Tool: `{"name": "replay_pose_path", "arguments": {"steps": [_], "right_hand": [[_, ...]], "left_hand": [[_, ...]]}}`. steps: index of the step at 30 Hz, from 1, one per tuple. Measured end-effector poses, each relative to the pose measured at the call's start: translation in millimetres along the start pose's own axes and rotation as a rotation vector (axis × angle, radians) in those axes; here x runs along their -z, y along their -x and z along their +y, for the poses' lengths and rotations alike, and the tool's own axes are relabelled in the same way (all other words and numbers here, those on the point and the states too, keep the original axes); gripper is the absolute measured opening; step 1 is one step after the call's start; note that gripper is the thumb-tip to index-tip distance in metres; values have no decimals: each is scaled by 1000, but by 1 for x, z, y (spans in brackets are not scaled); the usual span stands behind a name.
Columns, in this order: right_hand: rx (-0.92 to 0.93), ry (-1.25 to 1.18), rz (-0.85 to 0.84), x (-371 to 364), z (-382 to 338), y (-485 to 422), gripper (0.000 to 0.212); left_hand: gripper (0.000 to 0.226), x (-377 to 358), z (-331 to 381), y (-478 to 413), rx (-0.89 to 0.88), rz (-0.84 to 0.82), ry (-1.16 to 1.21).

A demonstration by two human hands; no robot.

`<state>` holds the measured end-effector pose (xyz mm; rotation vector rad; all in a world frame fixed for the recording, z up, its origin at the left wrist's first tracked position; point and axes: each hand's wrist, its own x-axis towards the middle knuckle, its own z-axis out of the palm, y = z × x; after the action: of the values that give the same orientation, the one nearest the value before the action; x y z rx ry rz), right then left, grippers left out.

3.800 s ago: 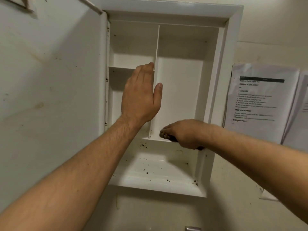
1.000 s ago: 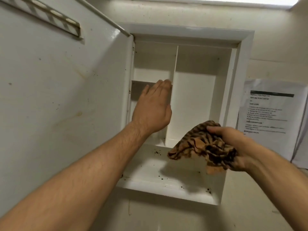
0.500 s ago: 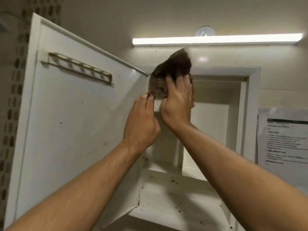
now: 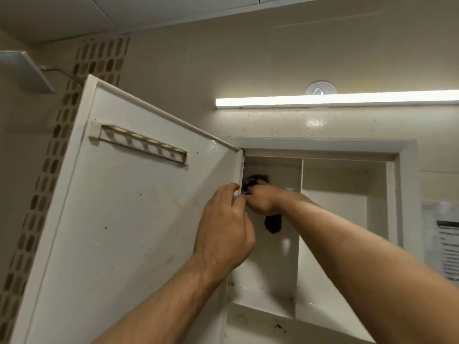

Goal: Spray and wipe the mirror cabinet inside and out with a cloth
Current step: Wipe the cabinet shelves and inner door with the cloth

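Reaching into the upper left compartment of the mirror cabinet [image 4: 323, 147], right hand [image 4: 260, 201] closed around a dark striped cloth [image 4: 273, 223]. Fingers of that hand curled tight on the fabric, one bunch showing above the knuckles near the hinge side, another end hanging below the wrist against the back wall. Left hand [image 4: 223, 229] raised just beside it, in front of the hinge edge of the open door [image 4: 124, 219], fingers bent and loosely together, tips near the right hand's knuckles; whether touching the cloth, cannot tell. Door swung out to the left, inner face showing, spotted with small dark marks and yellowish stains, a slotted holder strip [image 4: 141, 144] fixed across its upper part. Vertical divider [image 4: 299, 232] splitting the interior into a left and a right section, right section bare. Lower shelf [image 4: 260, 326] flecked with dark crumbs near the divider's foot. Lit tube light [image 4: 335, 100] on the wall above the frame, round hook [image 4: 320, 89] just over it. Printed paper sheet [image 4: 444, 247] taped to the wall at the right edge. Patterned tile strip [image 4: 62, 145] running down the wall behind the door.
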<state>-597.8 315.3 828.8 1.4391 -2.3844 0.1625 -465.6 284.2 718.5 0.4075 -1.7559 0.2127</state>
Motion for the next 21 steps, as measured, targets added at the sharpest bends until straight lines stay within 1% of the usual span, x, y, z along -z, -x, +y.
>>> {"name": "replay_pose_path", "arguments": {"steps": [2, 4, 6, 7, 8, 10, 11, 12, 13, 14, 16, 18, 19, 20, 21], "right_hand": [[12, 63, -8, 10, 6, 2, 51], [38, 268, 108, 9, 6, 3, 61], [14, 334, 224, -1, 0, 3, 70], [28, 317, 212, -2, -3, 2, 69], [64, 283, 153, -1, -3, 2, 64], [118, 134, 18, 9, 3, 7, 53], [131, 43, -29, 15, 6, 12, 50], [153, 15, -46, 18, 7, 18, 48], [174, 56, -31, 19, 8, 20, 48], [174, 194, 9, 20, 9, 22, 51], [111, 518, 111, 20, 12, 21, 58], [-32, 694, 140, 22, 6, 26, 58], [-85, 717, 124, 25, 0, 27, 52], [-133, 690, 61, 26, -7, 30, 46], [-176, 627, -5, 29, -13, 30, 44]], "left_hand": [[40, -1, 0, 1, -19, 1, -10], [39, -3, -1, 1, -13, -22, -14], [40, -6, 1, 2, -3, -23, -17], [40, -7, 2, 2, -4, -15, -12], [41, -7, 5, 3, -9, -1, -1], [44, -9, 7, 3, -23, 21, 29], [45, -10, 7, 2, -19, 21, 48], [44, -12, 7, 2, -11, 20, 60], [43, -15, 7, 2, -4, 18, 67], [43, -17, 8, 3, 2, 15, 66], [43, -20, 9, 7, -12, -10, 42], [44, -24, 7, 10, -17, -36, 21], [45, -25, 6, 10, -8, -41, 14], [46, -25, 5, 11, 3, -39, 9], [46, -24, 5, 10, 7, -36, 6]]}}
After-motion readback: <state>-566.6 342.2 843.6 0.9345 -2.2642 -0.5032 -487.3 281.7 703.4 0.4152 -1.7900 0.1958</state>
